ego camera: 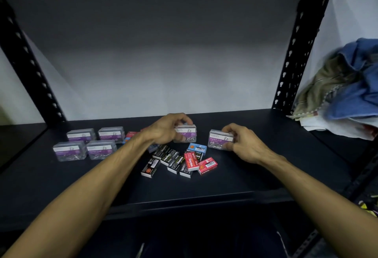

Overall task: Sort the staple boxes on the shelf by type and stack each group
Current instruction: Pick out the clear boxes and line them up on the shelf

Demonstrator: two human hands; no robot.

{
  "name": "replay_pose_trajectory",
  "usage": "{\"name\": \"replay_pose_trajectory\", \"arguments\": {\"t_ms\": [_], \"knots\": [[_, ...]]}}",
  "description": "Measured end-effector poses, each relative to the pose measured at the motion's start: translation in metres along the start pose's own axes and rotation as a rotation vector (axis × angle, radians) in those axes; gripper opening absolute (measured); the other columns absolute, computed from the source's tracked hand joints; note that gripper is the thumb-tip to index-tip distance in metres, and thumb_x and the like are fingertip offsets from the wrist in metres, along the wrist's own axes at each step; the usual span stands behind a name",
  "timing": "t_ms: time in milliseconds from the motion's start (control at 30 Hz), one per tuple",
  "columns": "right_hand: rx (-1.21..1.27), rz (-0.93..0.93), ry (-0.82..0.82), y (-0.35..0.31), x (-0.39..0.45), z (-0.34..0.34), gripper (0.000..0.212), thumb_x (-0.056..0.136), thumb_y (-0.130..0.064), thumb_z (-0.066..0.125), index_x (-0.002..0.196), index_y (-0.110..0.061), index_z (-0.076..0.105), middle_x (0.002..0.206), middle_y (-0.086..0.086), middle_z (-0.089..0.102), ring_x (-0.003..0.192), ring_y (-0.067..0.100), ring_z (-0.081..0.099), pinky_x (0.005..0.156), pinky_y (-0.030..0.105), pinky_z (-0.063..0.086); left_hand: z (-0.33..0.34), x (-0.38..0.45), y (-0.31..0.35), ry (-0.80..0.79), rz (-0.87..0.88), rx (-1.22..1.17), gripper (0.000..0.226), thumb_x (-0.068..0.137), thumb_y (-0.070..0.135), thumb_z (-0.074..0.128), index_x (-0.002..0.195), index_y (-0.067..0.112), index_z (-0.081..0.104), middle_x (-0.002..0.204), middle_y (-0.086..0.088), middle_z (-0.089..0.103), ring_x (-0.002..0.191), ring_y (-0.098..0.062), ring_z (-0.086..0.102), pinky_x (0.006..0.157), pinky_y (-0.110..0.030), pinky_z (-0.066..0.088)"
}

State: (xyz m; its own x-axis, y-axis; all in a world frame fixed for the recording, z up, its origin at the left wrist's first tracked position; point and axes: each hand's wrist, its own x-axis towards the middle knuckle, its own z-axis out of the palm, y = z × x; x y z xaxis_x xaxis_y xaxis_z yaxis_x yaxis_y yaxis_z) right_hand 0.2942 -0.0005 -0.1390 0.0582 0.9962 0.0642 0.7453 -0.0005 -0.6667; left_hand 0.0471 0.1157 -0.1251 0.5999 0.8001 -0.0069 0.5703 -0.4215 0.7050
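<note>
On the dark shelf (235, 184) my left hand (165, 129) grips a clear paper clip box (187, 135) with a purple label, fingers curled over its top. My right hand (241, 141) holds a second, identical paper clip box (219, 140) from its right side. Between and below the hands lies a loose pile of small staple boxes: black ones (173, 158), red ones (191, 161) and a blue one (197, 148). Several more clear paper clip boxes (90, 144) stand grouped at the left.
Black perforated shelf uprights rise at the left (30, 63) and right (294, 49). A heap of blue and tan cloth (343, 86) lies past the right upright. Another red box (131, 135) peeks out behind my left forearm.
</note>
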Motion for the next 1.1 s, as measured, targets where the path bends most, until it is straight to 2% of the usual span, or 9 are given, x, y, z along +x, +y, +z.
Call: {"name": "replay_pose_trajectory", "arguments": {"t_ms": [67,167,367,533,667,800,900,1033,1100], "knots": [[0.002,-0.011,-0.007,-0.008,0.003,0.003,0.039,0.086,-0.020,0.075,0.118,-0.027,0.056,0.109,-0.007,0.066,0.091,0.003,0.061,0.071,0.017,0.046,-0.007,-0.011,0.000,0.017,-0.001,-0.003,0.046,0.080,-0.001,0.075,0.116,0.024,0.059,0.109,0.002,0.064,0.098,-0.012,0.064,0.071,-0.018,0.052],[-0.001,-0.040,-0.016,-0.024,0.007,0.009,0.039,0.086,-0.020,0.075,0.119,-0.027,0.055,0.109,-0.007,0.065,0.092,0.003,0.061,0.072,0.018,0.046,-0.020,-0.028,0.000,0.033,0.000,0.004,0.047,0.080,0.000,0.076,0.115,0.026,0.058,0.109,0.002,0.064,0.098,-0.013,0.065,0.073,-0.022,0.055],[-0.011,-0.142,-0.045,-0.067,0.015,0.033,0.038,0.085,-0.017,0.075,0.117,-0.025,0.056,0.106,-0.009,0.065,0.089,0.003,0.062,0.066,0.018,0.047,-0.054,-0.073,-0.016,0.060,-0.023,-0.003,0.049,0.078,-0.007,0.074,0.116,0.020,0.058,0.103,0.000,0.069,0.087,-0.015,0.068,0.069,-0.023,0.055],[-0.015,-0.204,-0.095,-0.107,0.021,0.065,0.038,0.083,-0.019,0.077,0.115,-0.028,0.058,0.104,-0.009,0.068,0.087,0.009,0.067,0.077,0.029,0.055,-0.085,-0.119,-0.036,0.111,-0.072,0.054,0.048,0.077,-0.007,0.073,0.115,0.020,0.058,0.097,-0.002,0.070,0.080,-0.012,0.066,0.066,-0.020,0.054],[0.011,-0.256,-0.158,-0.141,0.020,0.098,0.036,0.085,-0.017,0.075,0.114,-0.028,0.058,0.100,-0.010,0.067,0.083,0.008,0.067,0.069,0.025,0.054,-0.108,-0.158,-0.059,0.137,-0.155,0.086,0.048,0.076,-0.008,0.071,0.111,0.021,0.057,0.093,-0.001,0.068,0.070,-0.008,0.063,0.055,-0.019,0.050],[0.005,-0.306,-0.203,-0.171,0.015,0.130,0.037,0.084,-0.018,0.076,0.115,-0.026,0.058,0.095,-0.016,0.062,0.081,0.000,0.061,0.066,0.013,0.044,-0.131,-0.194,-0.085,0.141,-0.214,0.108,0.046,0.076,-0.008,0.071,0.110,0.018,0.056,0.101,-0.007,0.068,0.081,-0.017,0.066,0.064,-0.025,0.056],[0.001,-0.326,-0.239,-0.188,0.014,0.150,0.035,0.083,-0.019,0.077,0.112,-0.027,0.059,0.096,-0.011,0.066,0.078,0.003,0.062,0.067,0.020,0.048,-0.141,-0.213,-0.104,0.135,-0.264,0.101,0.045,0.076,-0.007,0.072,0.106,0.022,0.056,0.103,-0.008,0.068,0.087,-0.021,0.068,0.069,-0.028,0.058],[-0.002,-0.322,-0.280,-0.202,0.016,0.172,0.039,0.080,-0.019,0.078,0.113,-0.026,0.058,0.107,-0.007,0.066,0.090,0.010,0.066,0.086,0.033,0.055,-0.148,-0.229,-0.128,0.136,-0.315,0.081,0.046,0.074,-0.008,0.073,0.104,0.023,0.057,0.099,-0.007,0.067,0.076,-0.013,0.065,0.062,-0.023,0.052],[-0.004,-0.328,-0.292,-0.207,0.016,0.181,0.042,0.080,-0.019,0.079,0.115,-0.026,0.058,0.106,-0.007,0.066,0.092,0.012,0.066,0.089,0.037,0.055,-0.148,-0.234,-0.135,0.138,-0.328,0.065,0.045,0.074,-0.008,0.074,0.105,0.021,0.057,0.098,-0.006,0.067,0.075,-0.011,0.065,0.062,-0.022,0.052]]}}
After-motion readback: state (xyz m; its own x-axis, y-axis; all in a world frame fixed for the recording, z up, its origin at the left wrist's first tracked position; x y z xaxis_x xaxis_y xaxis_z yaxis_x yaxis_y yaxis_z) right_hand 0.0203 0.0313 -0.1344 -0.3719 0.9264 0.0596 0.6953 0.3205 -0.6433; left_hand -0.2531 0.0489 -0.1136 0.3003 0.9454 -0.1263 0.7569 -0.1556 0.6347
